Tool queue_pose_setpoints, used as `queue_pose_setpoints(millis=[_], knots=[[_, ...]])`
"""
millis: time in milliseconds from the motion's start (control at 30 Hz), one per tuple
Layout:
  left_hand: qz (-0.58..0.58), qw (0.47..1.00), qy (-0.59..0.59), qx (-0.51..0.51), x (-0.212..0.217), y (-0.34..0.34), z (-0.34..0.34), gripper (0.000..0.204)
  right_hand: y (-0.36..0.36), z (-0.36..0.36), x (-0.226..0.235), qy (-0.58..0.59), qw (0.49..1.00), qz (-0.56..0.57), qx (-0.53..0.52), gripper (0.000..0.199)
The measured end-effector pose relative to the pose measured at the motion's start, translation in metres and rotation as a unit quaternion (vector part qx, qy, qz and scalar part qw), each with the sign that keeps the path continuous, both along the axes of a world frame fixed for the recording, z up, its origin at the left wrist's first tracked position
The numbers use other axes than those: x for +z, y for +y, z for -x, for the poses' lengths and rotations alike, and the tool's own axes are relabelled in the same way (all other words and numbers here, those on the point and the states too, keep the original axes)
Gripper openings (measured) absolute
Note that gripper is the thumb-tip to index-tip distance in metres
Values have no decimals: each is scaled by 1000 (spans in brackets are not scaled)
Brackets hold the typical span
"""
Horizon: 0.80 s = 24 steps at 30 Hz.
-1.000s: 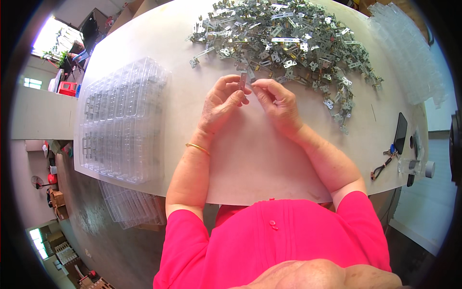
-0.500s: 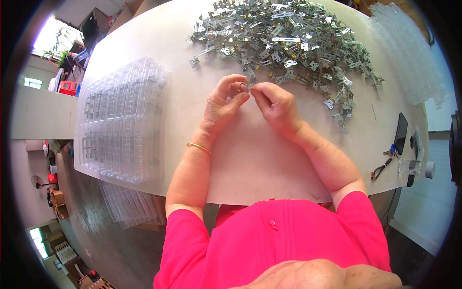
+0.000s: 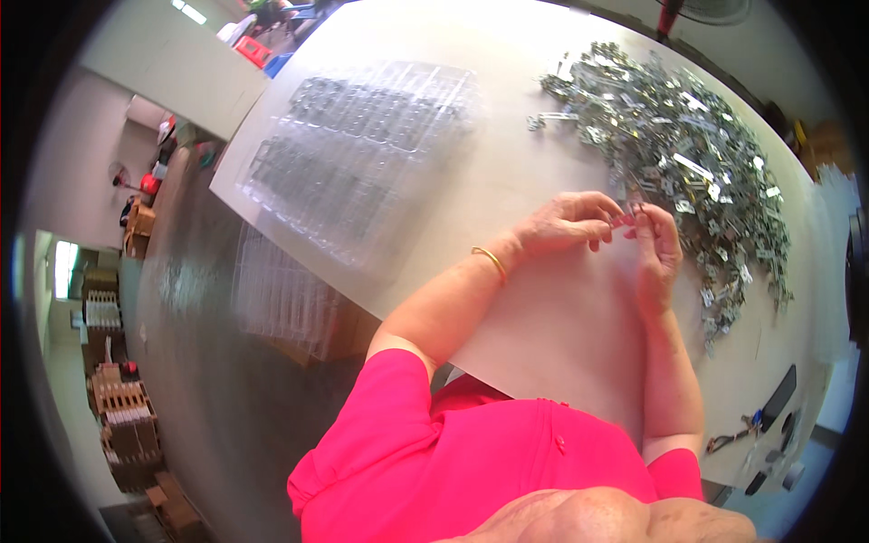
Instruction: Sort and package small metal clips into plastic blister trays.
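Observation:
My left hand (image 3: 575,223) and my right hand (image 3: 658,253) meet at the near-left edge of a heap of small metal brackets (image 3: 692,176). Between their fingertips is a small metal bracket (image 3: 635,208), mostly covered by the fingers and blurred. Thumb and fingers of both hands are pinched together on it. Silvery flat pieces with holes make up the heap, with some brass-coloured bits among them. To the left on the table lies a stack of clear plastic trays (image 3: 362,158), with rows of grey metal parts showing through.
More clear trays (image 3: 281,294) stand below the table's left edge, and others (image 3: 835,262) at the far right. On the pale table (image 3: 543,344), a phone (image 3: 779,398), keys (image 3: 731,440) and a clear bottle (image 3: 789,475) sit near the right corner. Cartons (image 3: 127,416) line the floor at left.
The view has swung left, so the table and trays appear turned and the heap shifted right. Both hands stay together, now right beside the heap's edge, still pinching a small part.

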<state>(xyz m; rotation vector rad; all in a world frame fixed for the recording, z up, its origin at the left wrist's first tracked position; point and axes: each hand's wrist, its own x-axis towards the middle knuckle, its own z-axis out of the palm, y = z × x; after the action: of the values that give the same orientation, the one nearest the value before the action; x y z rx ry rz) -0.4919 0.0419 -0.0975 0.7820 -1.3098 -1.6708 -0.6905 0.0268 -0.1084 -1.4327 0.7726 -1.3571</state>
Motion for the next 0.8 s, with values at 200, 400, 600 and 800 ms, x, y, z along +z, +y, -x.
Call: queue_pose_setpoints(millis=[200, 400, 600, 800], knots=[[-8, 998, -17, 56, 10, 4, 5, 29, 4, -3, 8, -9, 999, -39, -35, 13], [227, 932, -221, 174, 4, 5, 11, 23, 3, -7, 4, -14, 998, -49, -47, 12], [314, 863, -293, 265, 10, 8, 16, 15, 11, -12, 9, -40, 996, -38, -66, 14], [271, 832, -308, 373, 56, 19, 0, 14, 10, -10, -8, -18, 1000, -13, -9, 12]])
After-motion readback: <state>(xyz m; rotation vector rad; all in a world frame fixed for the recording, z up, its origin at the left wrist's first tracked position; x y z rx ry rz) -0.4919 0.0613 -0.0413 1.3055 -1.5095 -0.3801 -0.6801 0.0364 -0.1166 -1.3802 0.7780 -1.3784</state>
